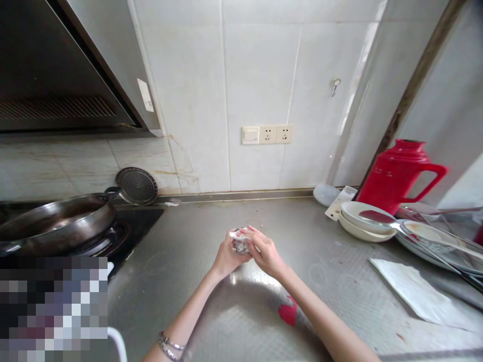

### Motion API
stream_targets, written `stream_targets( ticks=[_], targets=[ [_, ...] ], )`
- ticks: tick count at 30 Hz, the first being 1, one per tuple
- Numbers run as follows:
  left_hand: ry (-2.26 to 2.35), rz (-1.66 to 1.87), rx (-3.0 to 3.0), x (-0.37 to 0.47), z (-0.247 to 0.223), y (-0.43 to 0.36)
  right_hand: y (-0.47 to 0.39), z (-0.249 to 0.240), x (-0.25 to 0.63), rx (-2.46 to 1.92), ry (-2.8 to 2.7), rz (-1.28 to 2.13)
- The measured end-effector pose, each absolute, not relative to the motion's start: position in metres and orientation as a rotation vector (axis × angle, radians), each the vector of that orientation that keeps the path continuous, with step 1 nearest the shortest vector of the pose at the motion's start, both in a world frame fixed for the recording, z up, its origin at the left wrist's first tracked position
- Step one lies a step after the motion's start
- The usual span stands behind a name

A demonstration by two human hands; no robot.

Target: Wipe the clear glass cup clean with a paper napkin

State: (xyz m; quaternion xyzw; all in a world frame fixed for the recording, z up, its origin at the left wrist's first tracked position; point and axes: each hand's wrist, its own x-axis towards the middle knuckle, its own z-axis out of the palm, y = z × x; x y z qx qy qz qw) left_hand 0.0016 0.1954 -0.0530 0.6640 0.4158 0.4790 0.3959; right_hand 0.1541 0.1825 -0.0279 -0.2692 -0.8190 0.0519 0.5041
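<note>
At the middle of the steel table (211,322), the left hand (228,254) and right hand (266,251) close together around a crumpled wad (240,245), fingers curled to compress it just above the surface. A wok (56,221) stands left; bowls (364,221) right.

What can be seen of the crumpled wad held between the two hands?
The crumpled wad looks like whitish paper or tissue with grey mottling, balled up tight. It sits above the steel counter, cupped by the left hand from the left, while the right hand lays its fingers over its top and right side. Most of it is hidden.
</note>
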Motion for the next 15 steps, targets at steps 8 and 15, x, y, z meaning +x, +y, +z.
stream_targets(
  ticks=[8,15],
  targets=[
    [1.034,1.197,1.732,0.001,-0.049,0.188,0.193,-0.032,0.157,-1.037,-1.663,0.23],
    [1.039,1.22,1.698,0.003,-0.052,0.192,0.19,-0.036,0.157,-0.789,-1.78,0.052]
  ],
)
